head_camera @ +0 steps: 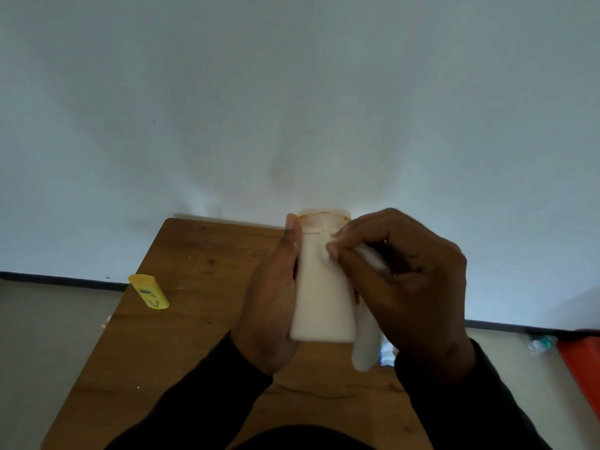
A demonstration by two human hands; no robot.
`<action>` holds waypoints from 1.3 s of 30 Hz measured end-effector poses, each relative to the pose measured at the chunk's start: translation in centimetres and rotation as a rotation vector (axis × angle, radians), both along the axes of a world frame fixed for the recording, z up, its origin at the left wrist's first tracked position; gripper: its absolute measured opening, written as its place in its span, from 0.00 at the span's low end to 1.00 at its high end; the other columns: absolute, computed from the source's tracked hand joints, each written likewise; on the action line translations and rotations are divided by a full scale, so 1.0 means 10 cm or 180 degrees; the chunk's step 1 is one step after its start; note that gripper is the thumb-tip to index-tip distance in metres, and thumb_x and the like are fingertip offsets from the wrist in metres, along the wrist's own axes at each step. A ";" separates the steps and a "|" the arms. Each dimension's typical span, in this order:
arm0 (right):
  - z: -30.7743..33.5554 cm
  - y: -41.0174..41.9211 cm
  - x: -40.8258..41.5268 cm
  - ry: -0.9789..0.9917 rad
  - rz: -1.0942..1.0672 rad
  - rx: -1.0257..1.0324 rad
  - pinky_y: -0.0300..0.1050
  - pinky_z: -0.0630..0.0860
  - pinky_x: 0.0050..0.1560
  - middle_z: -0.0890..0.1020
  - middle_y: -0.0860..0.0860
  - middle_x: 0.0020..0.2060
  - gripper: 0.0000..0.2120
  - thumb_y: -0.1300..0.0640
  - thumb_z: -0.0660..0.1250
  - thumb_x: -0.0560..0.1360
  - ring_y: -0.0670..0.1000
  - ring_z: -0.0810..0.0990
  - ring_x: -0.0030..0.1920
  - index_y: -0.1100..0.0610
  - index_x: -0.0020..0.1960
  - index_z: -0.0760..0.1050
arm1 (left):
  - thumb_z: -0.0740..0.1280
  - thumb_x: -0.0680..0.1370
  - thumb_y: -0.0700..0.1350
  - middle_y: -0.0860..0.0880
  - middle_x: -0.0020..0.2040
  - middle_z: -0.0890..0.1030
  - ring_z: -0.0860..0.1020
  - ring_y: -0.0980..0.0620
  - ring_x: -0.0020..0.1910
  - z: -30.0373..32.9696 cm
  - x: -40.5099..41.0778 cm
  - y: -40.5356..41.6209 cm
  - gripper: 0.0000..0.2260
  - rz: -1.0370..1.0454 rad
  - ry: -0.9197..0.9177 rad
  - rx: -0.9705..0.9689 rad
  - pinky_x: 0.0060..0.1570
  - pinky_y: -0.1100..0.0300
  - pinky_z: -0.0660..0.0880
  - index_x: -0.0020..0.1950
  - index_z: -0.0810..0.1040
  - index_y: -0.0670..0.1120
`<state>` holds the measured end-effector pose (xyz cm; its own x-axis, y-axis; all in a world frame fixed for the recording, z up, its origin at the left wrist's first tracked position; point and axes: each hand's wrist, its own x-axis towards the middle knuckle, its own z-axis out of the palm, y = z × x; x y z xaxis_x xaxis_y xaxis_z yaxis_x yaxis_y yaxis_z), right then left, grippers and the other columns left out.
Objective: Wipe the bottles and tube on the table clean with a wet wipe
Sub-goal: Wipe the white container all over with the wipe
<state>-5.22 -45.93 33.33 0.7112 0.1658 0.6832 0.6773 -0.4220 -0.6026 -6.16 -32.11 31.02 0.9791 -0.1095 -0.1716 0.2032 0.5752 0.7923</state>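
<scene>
A white bottle [321, 287] with a pale cap is held above the wooden table [181, 336], cap pointing away from me. My left hand [272, 303] grips its left side. My right hand [409, 277] presses a white wet wipe [365, 345] against the bottle's upper right, near the cap; the wipe's loose end hangs down past the bottle's base. A small yellow bottle [150, 292] stands at the table's left edge, apart from both hands.
A white wall rises right behind the table's far edge. A small bluish packet [388, 352] lies on the table under my right wrist. On the floor at the right lie a red object [581, 365] and a crumpled plastic item [540, 343].
</scene>
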 end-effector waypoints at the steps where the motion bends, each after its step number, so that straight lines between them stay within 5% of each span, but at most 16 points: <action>1: -0.01 0.01 0.02 -0.0018 -0.0213 0.0062 0.48 0.80 0.39 0.84 0.50 0.40 0.06 0.68 0.76 0.72 0.47 0.83 0.40 0.61 0.41 0.82 | 0.57 0.77 0.63 0.40 0.43 0.84 0.82 0.45 0.36 -0.01 0.00 0.00 0.24 -0.0041 0.0011 -0.0080 0.36 0.54 0.81 0.51 0.84 0.46; 8: 0.02 -0.03 -0.08 0.0123 0.0167 -0.0016 0.50 0.80 0.41 0.84 0.51 0.41 0.06 0.68 0.78 0.71 0.50 0.84 0.43 0.61 0.41 0.82 | 0.57 0.75 0.64 0.39 0.47 0.83 0.82 0.44 0.41 -0.01 0.01 0.04 0.27 -0.0077 0.0025 -0.0081 0.40 0.52 0.80 0.55 0.84 0.45; 14: 0.00 -0.04 0.02 0.0043 -0.0445 0.0152 0.45 0.80 0.36 0.84 0.50 0.39 0.05 0.67 0.77 0.72 0.47 0.83 0.39 0.61 0.42 0.81 | 0.56 0.77 0.63 0.39 0.43 0.83 0.82 0.44 0.36 -0.02 -0.03 0.01 0.26 -0.0169 0.0009 -0.0138 0.36 0.54 0.80 0.53 0.83 0.45; 19: 0.02 0.01 -0.11 0.0015 0.0062 -0.0122 0.48 0.80 0.42 0.84 0.51 0.41 0.05 0.67 0.77 0.71 0.49 0.84 0.44 0.61 0.41 0.82 | 0.58 0.76 0.64 0.34 0.54 0.81 0.80 0.39 0.49 -0.03 0.01 0.03 0.29 0.0051 0.0121 -0.0006 0.46 0.49 0.79 0.61 0.81 0.43; 23: 0.00 -0.02 -0.03 0.0063 -0.0339 0.0044 0.52 0.81 0.36 0.84 0.51 0.40 0.05 0.66 0.77 0.72 0.51 0.84 0.40 0.61 0.42 0.81 | 0.57 0.76 0.64 0.38 0.46 0.83 0.81 0.42 0.40 -0.05 0.00 0.03 0.26 -0.0028 0.0041 -0.0074 0.38 0.52 0.81 0.55 0.83 0.46; 28: 0.07 0.04 -0.11 0.0015 0.0123 -0.0269 0.48 0.80 0.42 0.84 0.50 0.40 0.06 0.66 0.78 0.71 0.49 0.84 0.43 0.60 0.41 0.82 | 0.57 0.78 0.64 0.36 0.56 0.82 0.81 0.39 0.51 -0.08 0.00 0.04 0.27 0.0034 0.0068 0.0042 0.51 0.46 0.78 0.61 0.82 0.46; 33: 0.03 0.01 -0.04 0.0021 -0.0344 -0.0087 0.49 0.80 0.38 0.84 0.49 0.40 0.05 0.66 0.77 0.72 0.49 0.83 0.40 0.60 0.42 0.82 | 0.57 0.75 0.65 0.39 0.47 0.84 0.82 0.42 0.42 -0.10 -0.02 0.06 0.25 -0.0013 -0.0038 0.0086 0.42 0.50 0.80 0.53 0.84 0.49; 39: 0.05 0.14 -0.10 -0.0158 0.0069 -0.0343 0.50 0.79 0.44 0.84 0.50 0.40 0.05 0.66 0.77 0.72 0.50 0.84 0.44 0.60 0.41 0.82 | 0.59 0.76 0.64 0.37 0.55 0.83 0.82 0.40 0.52 -0.10 -0.01 0.03 0.27 0.0066 0.0076 0.0059 0.48 0.50 0.79 0.60 0.82 0.44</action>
